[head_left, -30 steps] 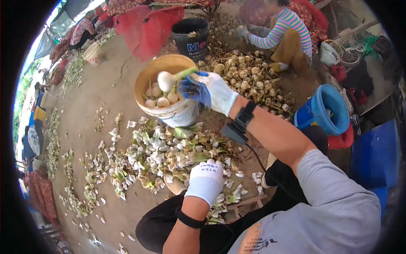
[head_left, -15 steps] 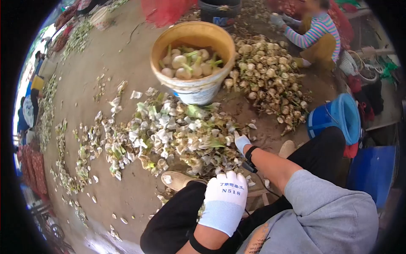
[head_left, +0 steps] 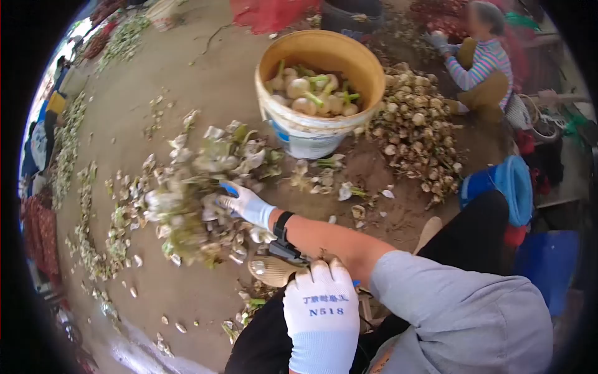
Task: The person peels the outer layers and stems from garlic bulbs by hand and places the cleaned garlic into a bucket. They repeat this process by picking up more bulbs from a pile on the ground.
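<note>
My right hand [head_left: 240, 202], in a white and pale blue glove, reaches far left into a heap of garlic leaves and peelings [head_left: 199, 193], blurred by motion. A small dark blue thing [head_left: 229, 189] shows at its fingers; their shape is partly hidden. My left hand [head_left: 322, 302], gloved and marked N518, is curled over near my knee, back upward. Its fingertips are hidden, and what they hold cannot be made out. Beyond my right arm stands a white bucket [head_left: 314, 134] with trimmed garlic bulbs [head_left: 311, 93] inside.
A pile of untrimmed garlic [head_left: 414, 121] lies right of the bucket. A blue bucket [head_left: 514, 187] stands beside my right knee. A seated person [head_left: 483, 65] in a striped top works at the upper right. A dark bucket [head_left: 352, 17] and red netting [head_left: 268, 12] lie beyond.
My right hand has swept left, and the heap of peelings has shifted left with it, exposing brown floor below the white bucket. My left hand stays near my knee. The view has shifted slightly.
</note>
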Motion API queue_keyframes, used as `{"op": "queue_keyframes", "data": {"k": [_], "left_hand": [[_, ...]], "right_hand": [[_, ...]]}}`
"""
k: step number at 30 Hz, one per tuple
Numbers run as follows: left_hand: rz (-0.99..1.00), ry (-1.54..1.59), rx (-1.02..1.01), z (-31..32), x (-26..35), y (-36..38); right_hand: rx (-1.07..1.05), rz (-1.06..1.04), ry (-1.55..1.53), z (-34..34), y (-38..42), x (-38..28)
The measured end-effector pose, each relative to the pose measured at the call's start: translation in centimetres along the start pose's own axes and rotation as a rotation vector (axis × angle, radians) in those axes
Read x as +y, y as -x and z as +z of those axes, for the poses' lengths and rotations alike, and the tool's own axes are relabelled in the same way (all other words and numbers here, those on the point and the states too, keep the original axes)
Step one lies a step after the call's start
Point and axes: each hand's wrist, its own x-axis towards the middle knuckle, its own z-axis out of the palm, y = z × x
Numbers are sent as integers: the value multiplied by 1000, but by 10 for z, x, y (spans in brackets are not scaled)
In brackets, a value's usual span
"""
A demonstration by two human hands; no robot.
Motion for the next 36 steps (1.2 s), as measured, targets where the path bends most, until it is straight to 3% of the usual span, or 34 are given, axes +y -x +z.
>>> {"op": "queue_keyframes", "data": {"k": [1, 2, 3, 4, 5, 6, 8, 9, 11, 13, 15, 16, 17, 18, 19, 20, 21, 23, 26, 27, 28, 30, 31, 32, 33, 34, 35, 36], "left_hand": [[20, 8, 9, 2, 7, -1], [96, 46, -77, 4, 15, 0], [165, 84, -168, 7, 21, 3], [165, 92, -173, 9, 25, 5], [204, 124, -145, 12, 29, 8], [243, 157, -118, 15, 32, 10], [312, 179, -88, 25, 34, 12], [308, 187, -103, 27, 36, 14], [328, 228, -182, 29, 38, 15], [347, 229, -182, 29, 33, 13], [266, 204, -176, 26, 29, 8], [252, 221, -84, 31, 23, 6], [205, 151, -92, 30, 21, 4], [181, 120, -114, 30, 19, 3], [163, 90, -132, 29, 19, 1], [153, 88, -181, 27, 20, -1], [158, 89, -177, 27, 20, -2], [200, 106, -269, 27, 24, 0], [212, 80, -253, 22, 35, 0], [207, 70, -250, 20, 38, 0], [205, 27, -203, 22, 40, 2], [130, -13, -298, 9, 48, -4], [107, -24, -306, 2, 51, -6], [108, -38, -230, 1, 52, -7], [100, -54, -145, 0, 53, -11], [68, -77, -117, -3, 55, -15], [47, -80, -130, -8, 59, -22], [59, -85, -69, -7, 62, -28]], "right_hand": [[49, -92, 253, -11, 1, -4], [157, 52, 377, -34, 20, -2], [275, 69, 433, -62, 35, 3], [399, -53, 593, -102, 44, 29], [588, -10, 613, -139, 59, 41], [615, 92, 743, -182, 76, 41], [908, 352, 1005, -245, 97, 42], [921, 504, 1053, -277, 103, 46], [1013, 807, 838, -302, 105, 37], [1021, 885, 826, -311, 84, 57], [46, 764, 1621, -282, 48, 69], [636, 694, 1114, -256, 4, 114], [208, 397, 1428, -207, -8, 96], [368, 428, 949, -145, -18, 66], [206, 146, 768, -98, -22, 60], [-98, 214, 83, -56, -16, 39], [-195, 142, 25, -22, 2, 9], [-265, -146, 168, 8, 21, 20], [-133, -73, 410, -38, 69, 16], [37, -150, 576, -74, 80, 31], [220, -105, 746, -112, 94, 41], [368, 159, 1025, -180, 136, 59], [280, 316, 1152, -198, 162, 85], [209, 258, 1221, -195, 205, 87], [111, 157, 1477, -181, 232, 106], [-132, 163, 1449, -168, 258, 124], [-631, 390, 1270, -155, 272, 95], [-961, 313, 1031, -148, 288, 103]]}}
